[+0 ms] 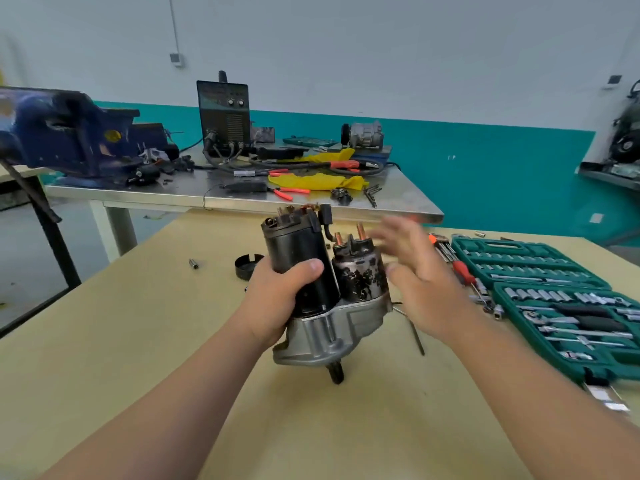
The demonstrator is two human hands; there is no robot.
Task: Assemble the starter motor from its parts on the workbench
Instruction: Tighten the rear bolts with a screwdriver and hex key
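While the left hand is gripping it, the starter motor is standing tilted over the tan workbench, pinion end down. I am unable to tell whether the pinion is touching the board.

I am logging the motor as follows:
- **Body:** a smooth black cylinder, brush end uppermost and uncovered, with copper tabs showing.
- **Solenoid:** a shorter drum sitting alongside, its dark paint flaking to bare grey metal, carrying two copper studs.
- **Nose housing:** silver-grey cast metal, ribbed and flanged, sitting beneath both.

**Left hand:** the fingers are curling round the black body from its left, and the thumb is pressing across its front.

**Right hand:** it is hovering just right of the solenoid, fingers spreading wide and straight, holding nothing. Blur is hiding whether the thumb is touching the drum.

**Around the motor:**
- A black notched round cap is lying just left of it.
- A small steel socket is lying farther left.
- A red-handled screwdriver is lying to its right.
- A green moulded socket case is lying open beyond that, showing chrome sockets and a ratchet.
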